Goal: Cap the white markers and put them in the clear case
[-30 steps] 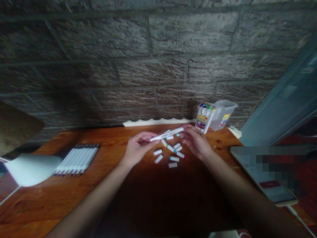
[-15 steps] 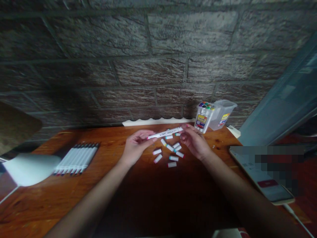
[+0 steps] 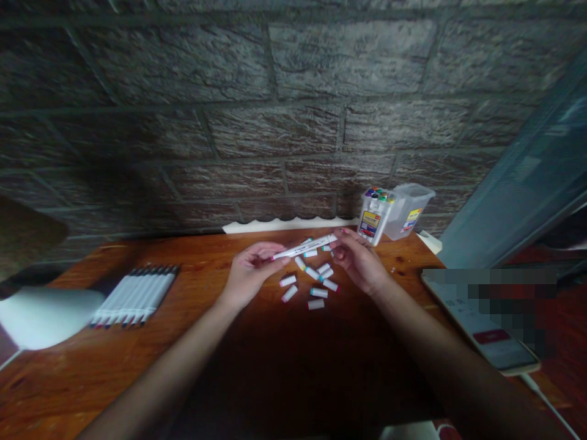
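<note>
A white marker (image 3: 306, 247) with a pink tip end is held slantwise above the table between both hands. My left hand (image 3: 251, 272) pinches its lower left end, thumb in front. Fingers of my right hand (image 3: 360, 260) close on its upper right end, where a bit of pink shows. Below the marker lie several loose white marker caps with coloured ends, among them a pink-ended cap (image 3: 289, 294), a teal-ended cap (image 3: 320, 293) and a plain-looking cap (image 3: 316, 304). Part of the caps behind the marker is hidden.
A row of white markers (image 3: 137, 296) lies at the left beside a white lamp (image 3: 50, 315). At the back right stand a clear case of markers (image 3: 372, 220) and a clear plastic container (image 3: 409, 211). A phone (image 3: 481, 324) with a cable rests at the right edge. A stone wall (image 3: 284, 134) rises behind.
The whole view has shifted slightly, so things sit a little further left. Both hands keep their hold on the marker, which has hardly moved.
</note>
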{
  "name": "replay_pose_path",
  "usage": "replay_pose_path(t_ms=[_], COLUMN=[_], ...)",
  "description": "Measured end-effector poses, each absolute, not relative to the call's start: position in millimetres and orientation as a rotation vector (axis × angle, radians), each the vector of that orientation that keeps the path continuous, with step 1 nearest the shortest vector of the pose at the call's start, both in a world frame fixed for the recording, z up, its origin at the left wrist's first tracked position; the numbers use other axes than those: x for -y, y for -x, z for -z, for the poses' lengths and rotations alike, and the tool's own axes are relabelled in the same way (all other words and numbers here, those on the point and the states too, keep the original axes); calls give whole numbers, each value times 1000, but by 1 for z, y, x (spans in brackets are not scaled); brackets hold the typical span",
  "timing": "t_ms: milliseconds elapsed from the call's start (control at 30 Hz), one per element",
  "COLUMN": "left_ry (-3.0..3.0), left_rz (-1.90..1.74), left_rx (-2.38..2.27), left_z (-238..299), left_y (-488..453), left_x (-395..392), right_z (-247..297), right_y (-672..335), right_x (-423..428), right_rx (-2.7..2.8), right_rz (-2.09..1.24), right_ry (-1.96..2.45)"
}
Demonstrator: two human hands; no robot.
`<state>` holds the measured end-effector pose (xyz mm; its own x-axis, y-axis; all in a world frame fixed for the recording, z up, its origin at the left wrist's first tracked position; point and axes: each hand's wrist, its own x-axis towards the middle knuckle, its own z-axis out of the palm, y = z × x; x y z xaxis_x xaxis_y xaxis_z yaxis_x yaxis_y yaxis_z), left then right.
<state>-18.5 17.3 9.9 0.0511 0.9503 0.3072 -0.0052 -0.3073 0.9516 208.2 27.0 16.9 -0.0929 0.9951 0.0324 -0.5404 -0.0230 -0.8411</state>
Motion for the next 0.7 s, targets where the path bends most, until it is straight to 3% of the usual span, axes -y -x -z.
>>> replay_pose_path(t_ms=[700], left_ry=[-1442], left_rz=[-1238], left_rx=[-889], left_z=[-6], left_y=[12], left_x=[-15], right_z=[-20], right_y=[-208], right_x=[-26], right_rx=[918], right_rz=[-1425], right_ry=[704])
